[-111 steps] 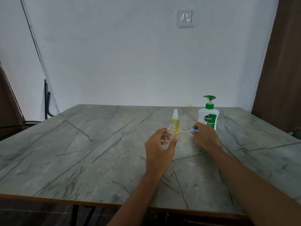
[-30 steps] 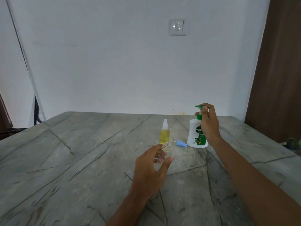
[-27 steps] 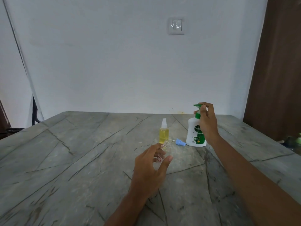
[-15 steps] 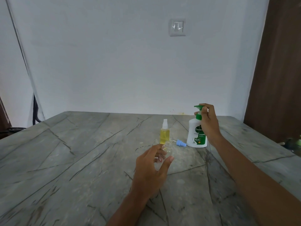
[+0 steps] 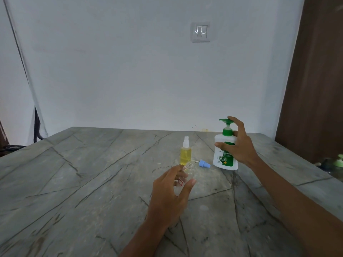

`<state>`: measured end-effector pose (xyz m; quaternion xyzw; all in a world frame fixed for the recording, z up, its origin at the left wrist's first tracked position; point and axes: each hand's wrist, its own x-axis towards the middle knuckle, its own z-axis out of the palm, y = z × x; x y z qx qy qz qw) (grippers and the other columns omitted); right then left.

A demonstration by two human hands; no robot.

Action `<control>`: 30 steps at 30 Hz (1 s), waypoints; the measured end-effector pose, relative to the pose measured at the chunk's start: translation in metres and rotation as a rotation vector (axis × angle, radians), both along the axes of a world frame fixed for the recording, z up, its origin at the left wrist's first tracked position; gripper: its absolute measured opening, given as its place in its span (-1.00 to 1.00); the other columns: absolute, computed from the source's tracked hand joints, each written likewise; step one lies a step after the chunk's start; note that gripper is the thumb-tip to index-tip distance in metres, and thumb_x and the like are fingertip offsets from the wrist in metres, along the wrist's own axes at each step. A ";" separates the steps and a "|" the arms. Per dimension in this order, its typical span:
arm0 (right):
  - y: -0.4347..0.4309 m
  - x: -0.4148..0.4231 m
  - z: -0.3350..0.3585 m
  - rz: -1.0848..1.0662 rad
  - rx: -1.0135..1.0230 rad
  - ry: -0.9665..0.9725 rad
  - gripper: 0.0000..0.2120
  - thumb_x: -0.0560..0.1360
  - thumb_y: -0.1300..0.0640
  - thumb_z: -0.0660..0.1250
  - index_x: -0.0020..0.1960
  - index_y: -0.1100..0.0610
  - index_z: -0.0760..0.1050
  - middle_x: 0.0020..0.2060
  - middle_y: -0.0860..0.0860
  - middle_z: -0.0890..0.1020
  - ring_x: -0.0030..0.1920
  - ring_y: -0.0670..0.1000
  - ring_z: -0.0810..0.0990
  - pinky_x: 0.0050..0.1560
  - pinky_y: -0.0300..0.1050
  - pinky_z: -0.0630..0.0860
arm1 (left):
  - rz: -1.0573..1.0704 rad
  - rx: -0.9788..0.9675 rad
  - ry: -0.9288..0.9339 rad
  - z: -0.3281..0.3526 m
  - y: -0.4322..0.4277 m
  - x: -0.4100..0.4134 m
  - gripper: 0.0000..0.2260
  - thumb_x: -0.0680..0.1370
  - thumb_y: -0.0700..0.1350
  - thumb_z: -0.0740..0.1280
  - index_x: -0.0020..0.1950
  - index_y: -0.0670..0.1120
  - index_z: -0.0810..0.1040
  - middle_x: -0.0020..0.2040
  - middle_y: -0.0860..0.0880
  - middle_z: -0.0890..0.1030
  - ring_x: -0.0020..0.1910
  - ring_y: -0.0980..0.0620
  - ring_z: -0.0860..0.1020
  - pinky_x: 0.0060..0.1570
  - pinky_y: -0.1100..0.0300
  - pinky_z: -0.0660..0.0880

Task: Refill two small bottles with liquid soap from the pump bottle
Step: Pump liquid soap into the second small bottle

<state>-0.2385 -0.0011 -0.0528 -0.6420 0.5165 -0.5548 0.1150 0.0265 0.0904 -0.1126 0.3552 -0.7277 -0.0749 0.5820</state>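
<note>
The pump bottle point(image 5: 225, 156) carries a green label reading "ORIGINAL" in part, its last letter hidden by the right hand point(image 5: 239, 145), with "99.99%" printed lower down. The red-edged sticker on the empty small bottle point(image 5: 187, 175) is unreadable.

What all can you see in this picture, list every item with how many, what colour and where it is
pump bottle: one, white with green pump and label, right of centre on the table, tilted, gripped by the right hand
clear small bottle: one, transparent, uncapped, centre, held by the left hand
yellow spray bottle: one, yellow liquid, white sprayer, upright behind the clear bottle
blue cap: one, light blue, lying on the table between the bottles
table: one, grey marble pattern, fills the lower half
wall switch: one, white, upper wall
door: one, brown, right edge
left hand: fingers around the clear bottle
right hand: fingers around the pump bottle, one on the pump head
</note>
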 end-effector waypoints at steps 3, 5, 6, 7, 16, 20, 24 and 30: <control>0.021 0.004 0.012 0.024 -0.051 0.048 -0.12 0.30 0.20 0.61 0.40 -0.25 0.20 0.00 0.01 0.62 -0.14 -0.08 0.67 -0.22 -0.31 0.59 | 0.003 0.006 0.006 0.000 0.000 0.001 -0.68 0.47 0.19 0.34 0.13 0.05 0.53 -0.12 0.26 0.58 -0.12 0.24 0.59 -0.15 0.31 0.57; 0.042 0.010 0.019 0.070 -0.061 0.104 -0.13 0.31 0.20 0.61 0.40 -0.26 0.20 -0.01 0.00 0.65 -0.16 -0.07 0.68 -0.23 -0.30 0.60 | -0.001 0.009 0.016 0.000 0.000 0.002 -0.67 0.47 0.17 0.35 0.15 0.02 0.54 -0.11 0.22 0.60 -0.11 0.22 0.59 -0.14 0.31 0.56; 0.053 0.013 0.023 0.094 -0.060 0.139 -0.12 0.31 0.19 0.60 0.40 -0.27 0.19 -0.03 -0.01 0.66 -0.16 -0.06 0.68 -0.21 -0.28 0.61 | -0.003 0.012 0.015 0.000 0.000 0.001 -0.66 0.48 0.17 0.34 0.16 0.02 0.54 -0.09 0.21 0.60 -0.10 0.22 0.59 -0.13 0.32 0.56; 0.064 0.017 0.026 0.119 -0.053 0.176 -0.11 0.31 0.18 0.61 0.41 -0.28 0.18 -0.04 -0.02 0.67 -0.16 -0.05 0.69 -0.20 -0.26 0.62 | -0.006 0.016 0.012 0.001 0.001 0.001 -0.64 0.49 0.18 0.32 0.17 0.00 0.54 -0.08 0.20 0.60 -0.09 0.21 0.58 -0.12 0.33 0.55; 0.131 0.040 0.041 0.265 0.056 0.461 -0.12 0.28 0.12 0.63 0.35 -0.31 0.17 -0.16 0.00 0.70 -0.23 0.01 0.69 -0.21 -0.13 0.64 | 0.036 0.020 -0.045 0.002 0.003 0.004 -0.61 0.52 0.11 0.29 0.22 -0.12 0.53 -0.02 0.06 0.61 -0.08 0.15 0.55 -0.07 0.35 0.48; 0.141 0.050 0.040 0.297 0.100 0.540 -0.18 0.29 0.12 0.62 0.32 -0.30 0.22 -0.16 -0.09 0.69 -0.25 -0.07 0.68 -0.27 -0.29 0.58 | 0.026 -0.006 -0.057 0.002 0.005 0.004 -0.56 0.52 0.17 0.26 0.22 -0.12 0.53 -0.04 0.08 0.61 -0.09 0.16 0.55 -0.07 0.34 0.48; 0.145 0.058 0.039 0.304 0.133 0.629 -0.21 0.30 0.05 0.61 0.35 -0.28 0.22 -0.18 -0.21 0.66 -0.26 -0.14 0.67 -0.31 -0.37 0.54 | 0.016 -0.011 -0.059 0.002 0.008 0.004 -0.56 0.52 0.19 0.24 0.23 -0.09 0.52 -0.03 0.12 0.59 -0.08 0.20 0.53 -0.07 0.42 0.45; 0.143 0.063 0.039 0.328 0.159 0.664 -0.22 0.33 0.01 0.59 0.35 -0.33 0.20 -0.11 -0.13 0.67 -0.22 -0.17 0.67 -0.29 -0.38 0.54 | -0.015 -0.037 -0.081 0.005 0.012 0.004 -0.57 0.54 0.18 0.21 0.29 -0.06 0.48 -0.02 0.12 0.56 -0.08 0.20 0.52 -0.08 0.48 0.40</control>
